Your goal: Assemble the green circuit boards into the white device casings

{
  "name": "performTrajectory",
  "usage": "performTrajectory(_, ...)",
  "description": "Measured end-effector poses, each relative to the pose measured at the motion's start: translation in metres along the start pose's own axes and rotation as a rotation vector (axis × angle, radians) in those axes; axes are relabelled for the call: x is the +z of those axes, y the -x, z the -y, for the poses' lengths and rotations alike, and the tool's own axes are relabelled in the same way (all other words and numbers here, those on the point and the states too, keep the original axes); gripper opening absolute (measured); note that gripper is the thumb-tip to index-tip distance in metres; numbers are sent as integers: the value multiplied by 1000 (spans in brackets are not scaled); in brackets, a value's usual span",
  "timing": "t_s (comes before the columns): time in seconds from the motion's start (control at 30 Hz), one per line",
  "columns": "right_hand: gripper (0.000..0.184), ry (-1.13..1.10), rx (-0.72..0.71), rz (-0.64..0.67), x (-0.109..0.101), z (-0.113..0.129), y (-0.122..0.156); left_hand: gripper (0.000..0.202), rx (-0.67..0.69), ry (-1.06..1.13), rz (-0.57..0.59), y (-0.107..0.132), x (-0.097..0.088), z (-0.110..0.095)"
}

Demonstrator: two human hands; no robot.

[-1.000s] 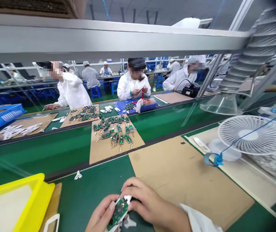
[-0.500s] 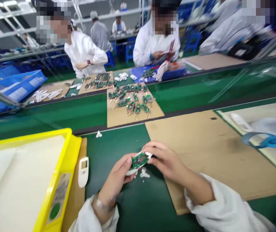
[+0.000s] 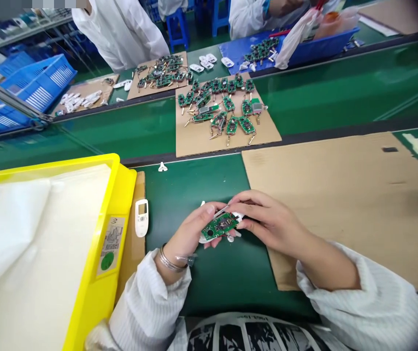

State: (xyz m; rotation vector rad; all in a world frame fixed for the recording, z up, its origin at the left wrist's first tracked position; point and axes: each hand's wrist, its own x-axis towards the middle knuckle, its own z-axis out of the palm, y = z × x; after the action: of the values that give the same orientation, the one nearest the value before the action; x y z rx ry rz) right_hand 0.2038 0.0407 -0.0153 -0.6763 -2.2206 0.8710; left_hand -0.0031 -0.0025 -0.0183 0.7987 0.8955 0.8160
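A green circuit board [image 3: 220, 225] in a white plastic shell lies between my hands, over the green tabletop. My left hand [image 3: 198, 225] is closed around its left end, with the thumb on top and fingertips showing below. At the other end, my right hand [image 3: 262, 214] pinches the board's white tip between thumb and fingers. A thin pale strip shows along the board's upper edge, too small to name. Just under the board, small loose parts [image 3: 231, 238] are partly hidden by my fingers. Left of my hands, a white handheld device [image 3: 142, 218] with a small screen lies on cardboard.
A yellow tray [image 3: 126, 190] with white sheets stands at the left. Cardboard [image 3: 333, 195] covers the right side. Ahead, several circuit boards lie on a cardboard sheet [image 3: 194, 141]. A small white part [image 3: 162, 166] sits near the ledge. Co-workers in white [image 3: 117, 34] are across the bench.
The camera has tipped down, so the far bench sits higher in view. Both hands keep hold of the board, which is now turned slightly, with the pale strip showing at its upper edge.
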Motion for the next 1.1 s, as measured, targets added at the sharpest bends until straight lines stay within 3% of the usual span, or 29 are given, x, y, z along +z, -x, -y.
performTrajectory(0.17, 30, -33, 34, -34, 0, 0, 1, 50, -1, 22, 39, 0, 1, -1)
performTrajectory(0.33, 30, 15, -19, -32, -1, -2, 0, 54, 7, 31, 61, -1, 1, -1)
performTrajectory(0.77, 33, 193, -75, -16, -4, -2, 3, 40, -32, -95, 84, 1, 2, -5)
performTrajectory(0.93, 36, 238, -69, -19, -3, -2, 6, 37, 28, -160, 63, 0, 4, -4)
performTrajectory(1.1, 38, 46, -33, -64, -2, 2, 3, 33, 167, -313, 62, 1, 5, 6)
